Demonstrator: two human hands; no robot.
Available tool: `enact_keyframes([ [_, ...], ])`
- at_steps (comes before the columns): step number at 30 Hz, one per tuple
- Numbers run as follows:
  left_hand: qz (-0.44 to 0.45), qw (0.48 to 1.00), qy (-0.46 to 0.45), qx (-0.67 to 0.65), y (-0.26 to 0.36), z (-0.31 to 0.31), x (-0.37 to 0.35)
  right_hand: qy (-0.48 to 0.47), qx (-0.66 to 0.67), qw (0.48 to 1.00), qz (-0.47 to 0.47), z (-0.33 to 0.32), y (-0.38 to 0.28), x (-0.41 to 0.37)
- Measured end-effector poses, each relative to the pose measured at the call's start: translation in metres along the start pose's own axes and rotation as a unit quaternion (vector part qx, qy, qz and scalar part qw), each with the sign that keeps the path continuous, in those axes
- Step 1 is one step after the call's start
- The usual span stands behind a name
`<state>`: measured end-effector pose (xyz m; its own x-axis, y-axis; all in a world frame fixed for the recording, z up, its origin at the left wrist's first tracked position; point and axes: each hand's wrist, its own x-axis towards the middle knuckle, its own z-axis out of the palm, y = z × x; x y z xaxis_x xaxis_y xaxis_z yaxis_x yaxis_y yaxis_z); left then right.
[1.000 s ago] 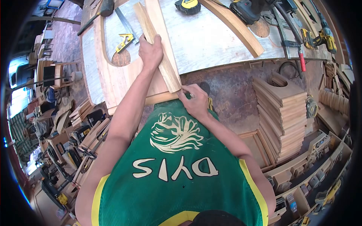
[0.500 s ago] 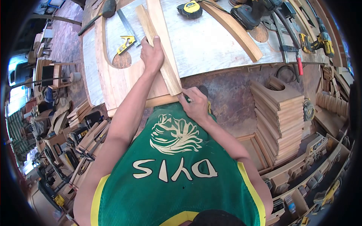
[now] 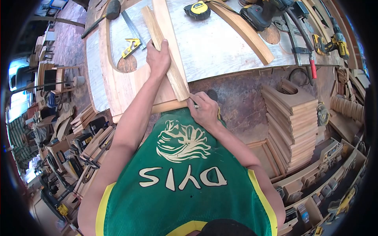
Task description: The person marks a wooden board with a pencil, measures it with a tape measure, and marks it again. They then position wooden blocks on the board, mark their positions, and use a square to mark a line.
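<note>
A narrow wooden strip [image 3: 173, 74] lies at a slant over a wide light wooden panel [image 3: 126, 88], which has a curved cut-out. My left hand [image 3: 159, 58] is wrapped round the strip near its middle, thumb on top. At the strip's near end, by the panel's corner, my right hand [image 3: 204, 109] is closed in a pinch on a small pencil-like stick [image 3: 195, 106], mostly hidden by the fingers. A combination square [image 3: 131, 47] with a yellow head rests inside the cut-out.
On the workbench [image 3: 220, 51] are a tape measure [image 3: 197, 10], a curved wooden piece [image 3: 244, 33], a mallet [image 3: 113, 9], a clamp [image 3: 312, 67] and a drill [image 3: 339, 43]. Stacked wooden panels [image 3: 293, 126] stand at the right, beside tool shelves.
My right hand has shifted very slightly at the strip's near end. My left hand keeps its hold, and the strip and panel look unmoved.
</note>
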<state>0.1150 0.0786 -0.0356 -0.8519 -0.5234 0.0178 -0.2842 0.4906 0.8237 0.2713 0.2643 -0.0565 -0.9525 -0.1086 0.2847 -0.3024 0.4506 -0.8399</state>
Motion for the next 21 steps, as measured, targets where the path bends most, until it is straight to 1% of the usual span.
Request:
enact_keyframes([
  [5, -0.012, 1.000, -0.006, -0.020, 0.0072, -0.0010, -0.0021, -0.005, -0.011, 1.000, -0.003, -0.0021, -0.0005, 0.0017],
  [8, 0.006, 1.000, 0.008, -0.010, 0.0021, 0.0003, -0.0009, -0.005, -0.013, 1.000, -0.010, -0.0022, -0.0014, 0.0025],
  [11, -0.004, 1.000, 0.001, -0.014, 0.0057, -0.0011, -0.0023, -0.002, -0.013, 1.000, -0.013, -0.0021, -0.0001, 0.0020],
  [17, 0.020, 0.999, 0.013, -0.035, -0.0002, 0.0013, -0.0007, -0.001, -0.015, 1.000, -0.010, -0.0013, -0.0014, 0.0023],
  [21, 0.008, 0.999, -0.009, -0.036, 0.0007, -0.0008, -0.0004, -0.003, -0.013, 1.000, -0.009, -0.0045, -0.0037, 0.0046],
])
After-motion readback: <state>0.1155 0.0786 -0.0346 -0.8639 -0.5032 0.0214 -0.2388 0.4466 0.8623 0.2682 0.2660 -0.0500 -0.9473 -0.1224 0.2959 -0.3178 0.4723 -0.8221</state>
